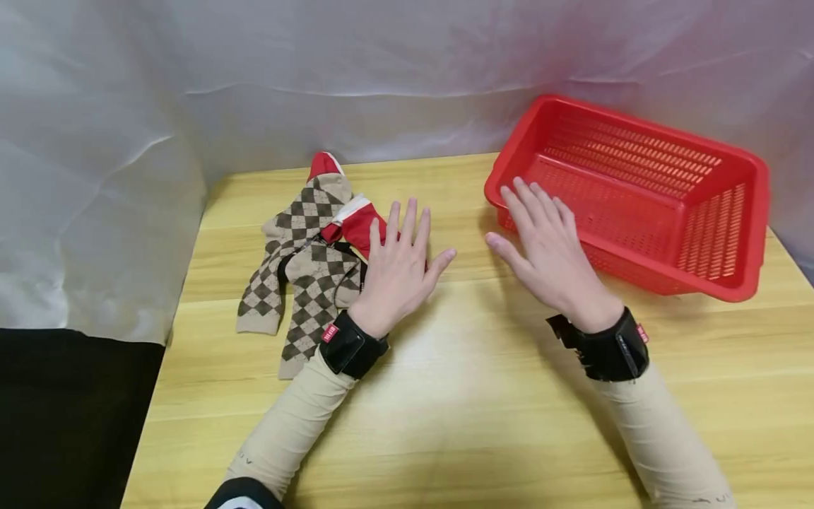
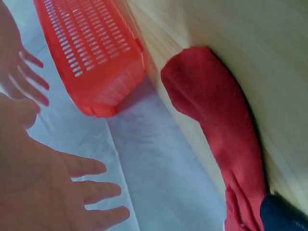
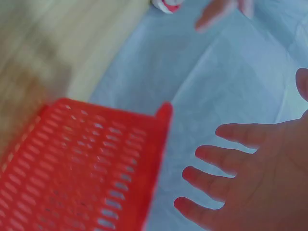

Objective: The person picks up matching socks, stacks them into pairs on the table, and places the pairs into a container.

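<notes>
My left hand [image 1: 396,283] is held with straight, spread fingers above the table, over the right edge of a small heap of socks. Argyle socks [image 1: 318,272] in beige and brown lie overlapping there, along with red socks [image 1: 362,225] that have white parts. One red sock [image 2: 219,120] stretches across the left wrist view, beside a dark piece of fabric [image 2: 281,214]. With fingers extended, my right hand [image 1: 553,254] hovers by the near left corner of a red plastic basket [image 1: 661,272]. Neither hand holds anything. Part of the heap is hidden behind the left hand.
The basket's slotted wall [image 3: 82,159] rises close to the right hand. A wooden table [image 1: 445,424] carries everything. Behind it hangs a silvery cloth [image 1: 356,78], and a dark area [image 1: 70,417] lies beyond the table's left edge.
</notes>
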Demonstrator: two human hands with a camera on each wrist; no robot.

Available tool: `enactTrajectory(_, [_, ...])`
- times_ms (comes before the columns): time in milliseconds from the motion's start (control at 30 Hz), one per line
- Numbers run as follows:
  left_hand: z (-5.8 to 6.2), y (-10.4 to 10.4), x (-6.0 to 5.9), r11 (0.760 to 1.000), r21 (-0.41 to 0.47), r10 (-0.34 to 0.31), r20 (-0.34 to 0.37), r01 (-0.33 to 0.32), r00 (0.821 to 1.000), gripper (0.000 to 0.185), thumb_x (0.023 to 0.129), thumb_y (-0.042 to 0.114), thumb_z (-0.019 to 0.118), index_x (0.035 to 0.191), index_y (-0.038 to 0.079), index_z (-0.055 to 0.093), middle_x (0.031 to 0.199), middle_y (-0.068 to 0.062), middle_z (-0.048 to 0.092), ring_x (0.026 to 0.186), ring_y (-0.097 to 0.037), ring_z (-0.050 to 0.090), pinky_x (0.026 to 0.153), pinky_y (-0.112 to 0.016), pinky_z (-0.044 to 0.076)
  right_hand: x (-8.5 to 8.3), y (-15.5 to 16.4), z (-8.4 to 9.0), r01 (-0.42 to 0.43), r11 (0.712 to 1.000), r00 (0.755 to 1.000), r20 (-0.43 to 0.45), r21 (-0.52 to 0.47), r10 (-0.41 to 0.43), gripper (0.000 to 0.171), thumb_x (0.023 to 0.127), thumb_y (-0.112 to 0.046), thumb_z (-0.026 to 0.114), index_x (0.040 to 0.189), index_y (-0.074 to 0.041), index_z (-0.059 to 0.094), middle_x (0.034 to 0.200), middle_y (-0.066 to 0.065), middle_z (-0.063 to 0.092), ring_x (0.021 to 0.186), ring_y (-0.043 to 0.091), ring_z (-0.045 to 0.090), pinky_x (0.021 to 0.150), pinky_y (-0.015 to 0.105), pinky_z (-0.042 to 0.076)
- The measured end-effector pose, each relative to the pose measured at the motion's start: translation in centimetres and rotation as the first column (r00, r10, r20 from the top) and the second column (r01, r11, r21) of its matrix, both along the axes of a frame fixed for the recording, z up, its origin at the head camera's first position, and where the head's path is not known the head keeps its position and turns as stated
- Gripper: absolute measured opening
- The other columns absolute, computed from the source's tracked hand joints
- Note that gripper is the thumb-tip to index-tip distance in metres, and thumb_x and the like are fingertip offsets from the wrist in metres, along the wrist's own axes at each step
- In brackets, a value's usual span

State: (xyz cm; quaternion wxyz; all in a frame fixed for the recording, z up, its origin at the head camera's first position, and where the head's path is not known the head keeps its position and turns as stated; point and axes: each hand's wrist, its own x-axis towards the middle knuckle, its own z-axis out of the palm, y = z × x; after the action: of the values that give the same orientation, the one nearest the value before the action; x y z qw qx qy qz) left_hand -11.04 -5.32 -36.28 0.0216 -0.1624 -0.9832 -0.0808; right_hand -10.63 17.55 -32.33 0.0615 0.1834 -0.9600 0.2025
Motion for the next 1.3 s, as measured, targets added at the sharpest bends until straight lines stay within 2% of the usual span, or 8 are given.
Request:
enactTrajectory(233, [0.5,0.4,-0.4,0.981,0.183,-0.085,0.080,0.069,0.993,0.073,0.101,0.054,0.040,0.153,0.005,0.029,0.159,-0.016,0.032,0.147,-0.032,0.033,0.116,-0.052,0.033,-0.5,3.5,3.1,0.075,0.972,0.995,-0.045,-0.223,-0.087,0.064,0.102,-0.049,0.041,0.154,-0.012,0.031,0.162,0.013,0.028,0.150,0.035,0.024,0.120,0.061,0.012])
enactTrajectory(400, [0.9,1.6,-1.8,0.917,0.393,-0.124,0.110,0.071,0.986,0.054,0.099,0.037,0.055,0.142,0.006,0.047,0.143,-0.012,0.053,0.130,-0.026,0.055,0.104,-0.043,0.048,-0.4,8.0,4.7,0.257,0.900,0.961,-0.003,-0.352,-0.275,0.058,0.103,-0.043,0.043,0.153,-0.014,0.034,0.157,0.017,0.035,0.146,0.037,0.031,0.122,0.055,0.017])
enactTrajectory(500, [0.8,2.5,-3.0,0.814,0.580,-0.137,0.154,0.022,0.978,0.042,0.098,0.030,0.057,0.133,0.007,0.055,0.135,-0.011,0.060,0.120,-0.023,0.061,0.099,-0.040,0.052,0.1,10.4,5.4,0.438,0.835,0.894,0.065,-0.333,-0.444,0.059,0.102,-0.045,0.045,0.153,-0.017,0.034,0.156,0.016,0.038,0.140,0.039,0.037,0.120,0.051,0.024])
enactTrajectory(667, [0.3,4.3,-4.7,0.624,0.780,-0.106,0.142,-0.045,0.984,0.035,0.098,0.021,0.057,0.130,0.006,0.056,0.130,-0.011,0.062,0.112,-0.022,0.065,0.092,-0.036,0.056,0.6,13.3,5.9,0.701,0.683,0.713,0.162,-0.205,-0.683,0.062,0.097,-0.050,0.045,0.152,-0.025,0.033,0.156,0.012,0.040,0.139,0.031,0.043,0.117,0.041,0.036])
enactTrajectory(900, [-0.4,6.8,-6.2,0.531,0.846,-0.064,0.102,-0.053,0.993,0.042,0.100,0.021,0.055,0.138,0.005,0.050,0.132,-0.012,0.058,0.116,-0.023,0.063,0.091,-0.031,0.056,0.9,16.7,4.9,0.823,0.542,0.567,0.300,-0.171,-0.767,0.065,0.096,-0.052,0.045,0.154,-0.026,0.028,0.160,0.007,0.033,0.133,0.017,0.045,0.116,0.043,0.037])
enactTrajectory(1000, [-0.5,7.2,-6.8,0.494,0.865,-0.066,0.138,-0.088,0.988,0.039,0.100,0.020,0.055,0.137,0.006,0.053,0.129,-0.012,0.062,0.114,-0.022,0.065,0.091,-0.029,0.056,0.9,17.4,4.6,0.795,0.599,0.597,0.310,-0.101,-0.740,0.071,0.097,-0.052,0.042,0.154,-0.013,0.028,0.157,0.019,0.035,0.135,0.033,0.044,0.111,0.053,0.040])
enactTrajectory(1167, [-1.1,7.8,-7.5,0.440,0.890,-0.078,0.170,-0.119,0.982,0.036,0.099,0.018,0.058,0.134,0.009,0.057,0.126,-0.012,0.066,0.110,-0.023,0.068,0.093,-0.028,0.055,0.4,17.5,3.8,0.555,0.832,0.787,0.307,0.029,-0.535,0.072,0.099,-0.050,0.041,0.146,0.005,0.036,0.137,0.038,0.045,0.117,0.052,0.045,0.093,0.069,0.039])
enactTrajectory(1300, [-1.6,8.3,-8.2,0.351,0.921,-0.121,0.224,-0.169,0.967,0.036,0.099,0.016,0.058,0.132,0.004,0.058,0.123,-0.017,0.067,0.110,-0.028,0.067,0.093,-0.033,0.056,-0.2,16.6,2.9,0.249,0.962,0.883,0.382,0.115,-0.274,0.060,0.098,-0.044,0.055,0.134,0.004,0.053,0.125,0.032,0.058,0.106,0.043,0.055,0.085,0.051,0.047])
